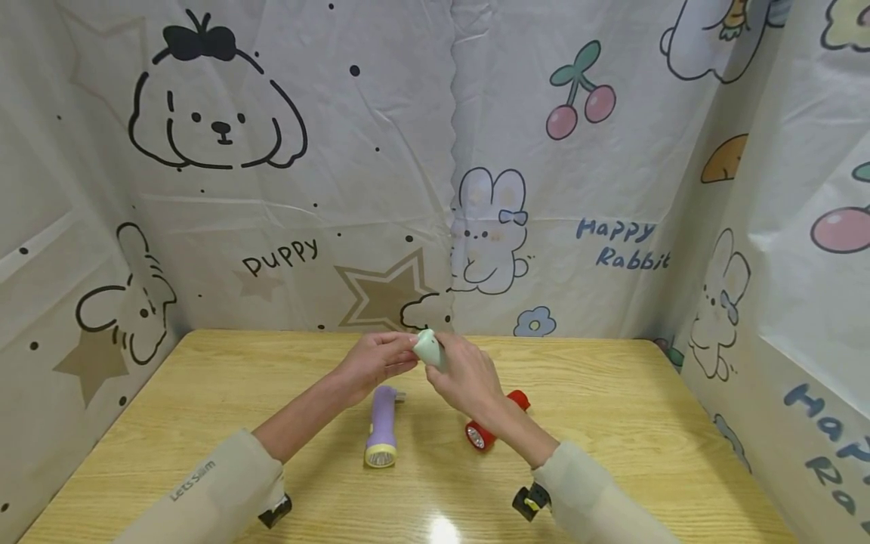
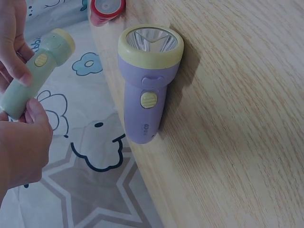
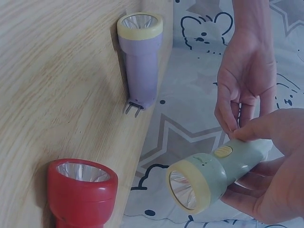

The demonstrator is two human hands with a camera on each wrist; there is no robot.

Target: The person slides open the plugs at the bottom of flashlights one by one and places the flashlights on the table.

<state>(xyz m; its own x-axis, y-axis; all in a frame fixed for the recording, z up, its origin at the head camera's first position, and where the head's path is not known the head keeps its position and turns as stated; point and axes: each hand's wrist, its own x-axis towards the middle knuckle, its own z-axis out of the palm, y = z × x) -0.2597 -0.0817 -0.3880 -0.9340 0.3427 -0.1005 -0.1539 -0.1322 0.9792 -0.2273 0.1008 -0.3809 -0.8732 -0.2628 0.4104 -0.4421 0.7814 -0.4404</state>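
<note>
A light green flashlight (image 3: 244,159) with a cream-coloured head and a yellow switch is held up above the far part of the table. My right hand (image 1: 465,372) grips its body, the thumb on the side near the switch (image 3: 223,151). At the tail end my left hand (image 1: 374,363) pinches it between thumb and fingers; the right wrist view partly hides those fingertips. Below the hands, a purple flashlight (image 1: 384,423) with a yellow rim lies on the table, its two-pin plug (image 3: 134,109) sticking out. A red flashlight (image 1: 480,435) lies partly behind my right forearm.
The wooden table (image 1: 272,483) ends at a printed cloth curtain (image 1: 381,189) at the back. Similar cloth walls (image 1: 802,302) stand at both sides. The purple flashlight lies left of the red one, both on the near side of the hands.
</note>
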